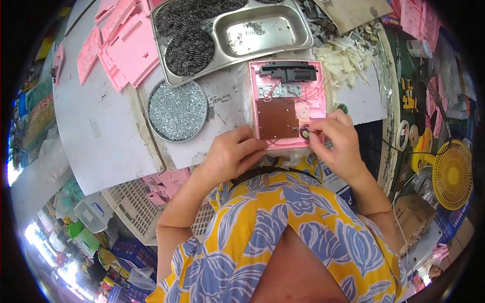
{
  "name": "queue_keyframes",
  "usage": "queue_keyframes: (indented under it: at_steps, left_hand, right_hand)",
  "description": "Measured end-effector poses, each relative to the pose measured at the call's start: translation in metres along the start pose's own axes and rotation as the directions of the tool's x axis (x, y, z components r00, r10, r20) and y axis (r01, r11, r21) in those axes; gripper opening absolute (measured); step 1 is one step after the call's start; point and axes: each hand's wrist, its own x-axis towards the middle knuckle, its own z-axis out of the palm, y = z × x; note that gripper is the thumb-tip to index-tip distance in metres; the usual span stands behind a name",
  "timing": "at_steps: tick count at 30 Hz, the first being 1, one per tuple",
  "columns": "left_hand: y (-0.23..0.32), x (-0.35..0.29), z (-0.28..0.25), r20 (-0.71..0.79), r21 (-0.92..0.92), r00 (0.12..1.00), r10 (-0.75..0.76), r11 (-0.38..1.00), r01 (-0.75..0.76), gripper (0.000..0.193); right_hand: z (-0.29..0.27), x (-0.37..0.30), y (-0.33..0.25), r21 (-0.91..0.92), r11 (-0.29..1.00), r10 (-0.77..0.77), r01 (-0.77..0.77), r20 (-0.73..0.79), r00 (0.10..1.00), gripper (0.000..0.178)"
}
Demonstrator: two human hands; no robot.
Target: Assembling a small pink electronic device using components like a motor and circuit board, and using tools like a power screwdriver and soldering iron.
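- While a round metal dish [151, 126] on the white worktop [111, 146] is filled with small silvery pieces [177, 110], the two-part metal tray [230, 60] beyond it carries a heap of dark coiled springs [189, 50] in its left section and a thin scatter of dark bits in its right one.
- Below the worktop's near edge, a pale plastic basket [134, 207] has pink pieces [166, 183] in it.
- The pink casing [317, 101] lies open at the worktop's near edge, between both hands. It contains a black module [290, 73] along the far side, a silvery plate [280, 91], a brown board [275, 117], a white disc [303, 112] and loose red wires [318, 87].
- The right hand [337, 139] has thumb and forefinger drawn together at a dark round part [304, 132] in the casing's near right corner, partly covering it; whether they grip it, I cannot tell.
- The left hand [233, 151] has bent fingers at the near left corner; any grip is unclear.
- Pink panels [131, 53] lie left of the tray, white plastic pieces [346, 60] right of it; a yellow fan [453, 174] stands far right.
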Motion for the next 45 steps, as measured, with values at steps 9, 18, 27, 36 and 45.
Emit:
queue_keyframes:
  at_steps: [9,18,27,36,45]
  left_hand:
    - [0.003,-0.001,0.001,-0.01,0.026,1.0,0.004,1.0,-0.004,0.025]
    - [0.011,0.003,-0.005,0.051,0.057,0.997,-0.057,0.997,0.054,0.024]
    - [0.02,0.083,-0.075,-0.047,0.22,0.998,-0.046,0.974,0.055,0.017]
    - [-0.051,0.193,-0.073,-0.015,0.835,0.993,-0.118,0.544,0.078,0.015]
    - [-0.02,0.176,-0.086,-0.279,0.205,0.94,-0.197,0.944,0.258,0.018]
  right_hand:
    - [0.018,-0.005,0.025,-0.096,0.974,-0.217,0.206,-0.136,0.967,0.022]
    - [-0.015,0.013,0.025,-0.062,0.969,-0.24,0.239,-0.008,0.971,0.019]
    - [-0.052,0.06,0.115,-0.323,0.942,-0.134,0.088,-0.124,0.983,0.021]
    - [-0.061,0.05,0.129,0.41,0.909,0.236,-0.068,-0.374,0.897,0.022]
    - [-0.075,0.035,0.107,0.707,0.681,0.365,-0.192,-0.1,0.926,0.015]
